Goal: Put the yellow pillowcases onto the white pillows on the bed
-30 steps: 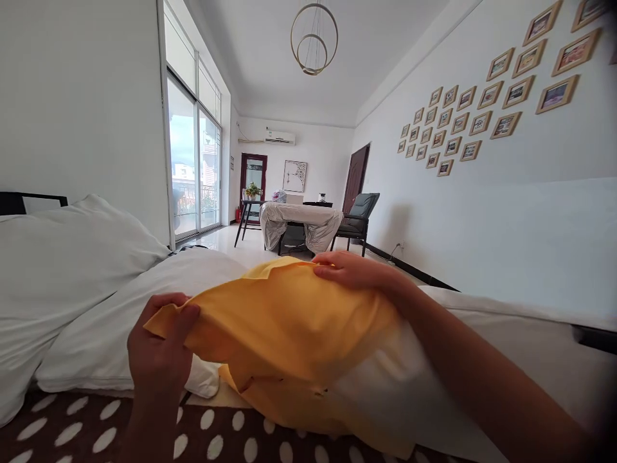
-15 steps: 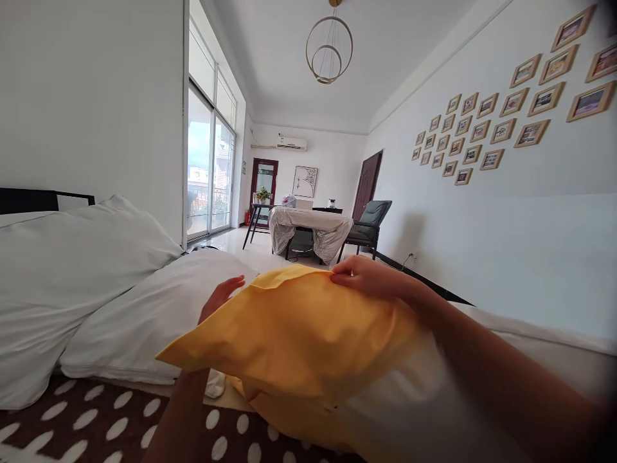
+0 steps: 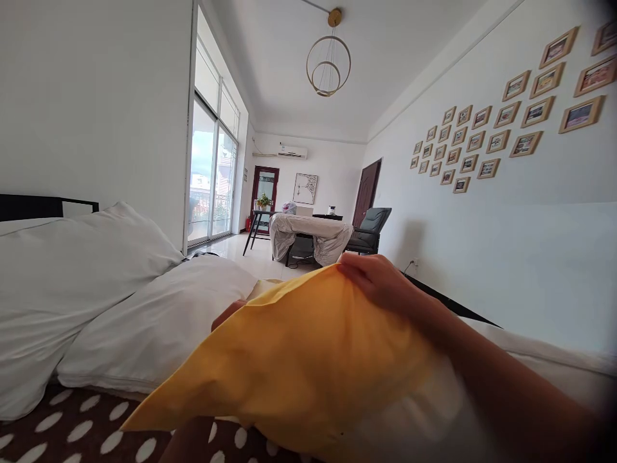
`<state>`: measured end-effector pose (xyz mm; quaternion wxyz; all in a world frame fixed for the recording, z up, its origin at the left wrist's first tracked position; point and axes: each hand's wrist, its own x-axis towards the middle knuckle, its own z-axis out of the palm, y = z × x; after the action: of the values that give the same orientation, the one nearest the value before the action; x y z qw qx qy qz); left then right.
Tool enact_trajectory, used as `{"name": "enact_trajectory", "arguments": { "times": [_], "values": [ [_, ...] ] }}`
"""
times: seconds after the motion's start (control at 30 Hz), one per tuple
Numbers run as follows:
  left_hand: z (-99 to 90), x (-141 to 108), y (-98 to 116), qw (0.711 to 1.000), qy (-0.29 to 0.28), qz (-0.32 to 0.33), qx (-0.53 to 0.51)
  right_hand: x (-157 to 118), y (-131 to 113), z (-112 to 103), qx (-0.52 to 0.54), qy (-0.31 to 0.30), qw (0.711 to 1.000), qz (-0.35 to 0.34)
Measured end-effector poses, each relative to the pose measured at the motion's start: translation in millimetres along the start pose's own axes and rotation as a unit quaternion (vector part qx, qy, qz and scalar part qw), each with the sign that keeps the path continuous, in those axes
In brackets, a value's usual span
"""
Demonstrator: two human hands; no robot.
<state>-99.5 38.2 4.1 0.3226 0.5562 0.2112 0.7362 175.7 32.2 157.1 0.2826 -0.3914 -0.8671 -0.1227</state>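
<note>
A yellow cloth cover point(image 3: 289, 347), with a whitish part at its lower right, spreads across the lower middle of the head view. My right hand point(image 3: 369, 273) pinches its top edge and holds it up in a peak. Behind the cover's upper left edge, my left hand point(image 3: 229, 314) shows only in part; its fingers are mostly hidden by the cloth. The left forearm passes beneath the cover's drooping left corner.
White cushions point(image 3: 159, 315) lie at the left, on a brown cloth with white dots point(image 3: 81, 421). Farther off stand a covered table point(image 3: 308, 225), a black chair point(image 3: 371, 228) and a plant on a stand point(image 3: 263, 202).
My right hand has lifted the cover's edge a little higher and to the right. My left hand has sunk behind the cloth, and the cover's left corner has dropped down and left.
</note>
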Motion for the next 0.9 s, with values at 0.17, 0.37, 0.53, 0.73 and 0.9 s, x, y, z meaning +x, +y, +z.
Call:
{"name": "enact_trajectory", "arguments": {
  "times": [0.17,0.37,0.53,0.73,0.9],
  "values": [
    [7.5,-0.9,7.2,1.000,0.007,0.004,-0.007,-16.6,2.3,-11.6,-0.142,0.018,0.987,-0.075],
    [8.5,-9.6,13.4,0.997,-0.008,0.005,-0.075,-36.5,-23.8,-20.3,-0.120,-0.075,0.983,-0.115],
    [4.7,-17.8,30.3,0.975,-0.136,0.144,-0.099,-55.3,-52.2,-20.6,-0.058,-0.105,0.982,-0.148],
    [16.2,-24.9,44.5,0.973,-0.172,0.126,-0.091,-74.4,-59.5,-24.3,-0.019,-0.005,0.983,-0.184],
    [29.3,-33.3,50.2,0.983,-0.084,0.006,-0.166,-79.1,-47.3,-37.6,-0.066,0.145,0.979,-0.130]
  ]
}}
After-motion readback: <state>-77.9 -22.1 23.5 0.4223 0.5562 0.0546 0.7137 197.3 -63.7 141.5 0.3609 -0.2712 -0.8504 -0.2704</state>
